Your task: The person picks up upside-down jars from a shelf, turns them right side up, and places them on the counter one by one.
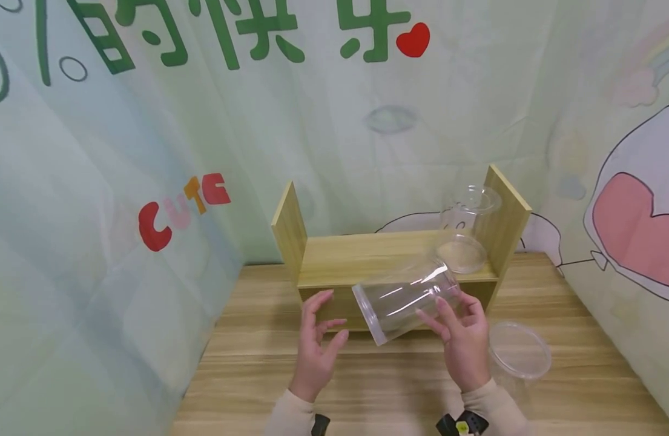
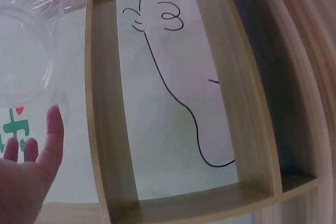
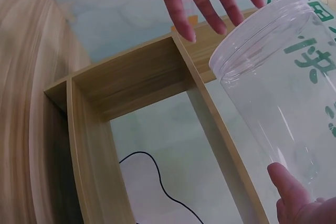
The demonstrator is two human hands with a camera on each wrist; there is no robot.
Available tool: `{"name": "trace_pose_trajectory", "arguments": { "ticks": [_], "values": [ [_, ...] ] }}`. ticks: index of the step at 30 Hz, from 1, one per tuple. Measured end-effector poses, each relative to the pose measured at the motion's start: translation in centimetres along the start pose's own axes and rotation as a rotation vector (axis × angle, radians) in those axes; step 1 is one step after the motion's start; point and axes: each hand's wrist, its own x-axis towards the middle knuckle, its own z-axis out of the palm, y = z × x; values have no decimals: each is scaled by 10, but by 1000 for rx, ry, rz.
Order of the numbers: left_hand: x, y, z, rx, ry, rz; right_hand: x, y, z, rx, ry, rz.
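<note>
A clear plastic jar (image 1: pixel 405 300) with a pale lid (image 1: pixel 369 316) is held tilted in front of the shelf, its lid end pointing left and down. My right hand (image 1: pixel 466 342) grips it near the base, the thumb (image 3: pixel 286 184) lying along its side in the right wrist view. To the left of the lid is my left hand (image 1: pixel 316 348), fingers spread and slightly bent, apart from the jar and holding nothing. In the left wrist view, part of the jar (image 2: pixel 23 56) shows beyond the left hand (image 2: pixel 34 174).
A small wooden shelf (image 1: pixel 367 257) stands at the back of the wood-grain table (image 1: pixel 230 369). Another clear jar (image 1: pixel 467 221) stands on its upper board at the right end. A further clear lidded container (image 1: pixel 519 351) stands on the table beside my right wrist. A printed curtain (image 1: pixel 334 151) hangs behind.
</note>
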Motion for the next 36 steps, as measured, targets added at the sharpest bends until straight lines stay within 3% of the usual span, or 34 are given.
{"name": "trace_pose_trajectory", "arguments": {
  "ticks": [4, 7, 13, 22, 29, 36],
  "values": [
    [-7, -5, 9, -103, -78, 12, -4, 3, -2, 38, 6, 7],
    [-12, -5, 17, -123, -105, -1, -6, 5, -6, 53, 5, 5],
    [-18, 0, 29, -33, -78, -32, -12, 12, -13, 71, -9, 15],
    [-17, -1, 37, 91, -96, -91, -18, 16, -14, 44, -9, 39],
    [-15, -1, 36, 108, -94, -144, -17, 20, -16, 1, -20, 46],
    [-16, -1, 34, 108, -106, -117, -22, 24, -23, -65, -69, 60]
  ]
}}
